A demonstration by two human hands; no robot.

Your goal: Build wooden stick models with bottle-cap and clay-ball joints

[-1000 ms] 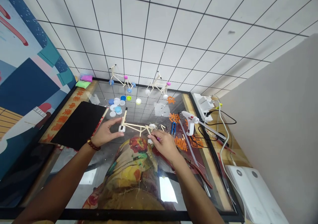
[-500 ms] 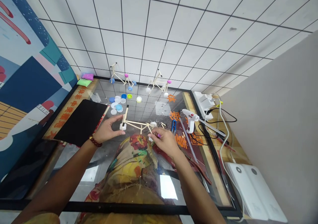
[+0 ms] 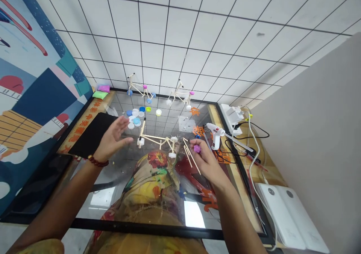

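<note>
Left hand spread open and holding nothing, thumb well clear of the fingers, hangs just beside a stick tricycle that rests on white cap wheels near the middle of a glass-topped table; the right hand, half curled on the model's other side, has a purple lump between thumb and fingers. Neither hand touches the model. Loose wooden sticks lie between it and the right hand. Bottle caps, mostly white and blue, cluster toward the far left corner. Two similar pink-seated models, a blue-wheeled one and a white-wheeled one, stand along the far edge. A black sheet lies by the left edge, partly behind the left hand, and a white glue gun by the right edge. Green and pink-purple packets sit at the far left corner.
</note>
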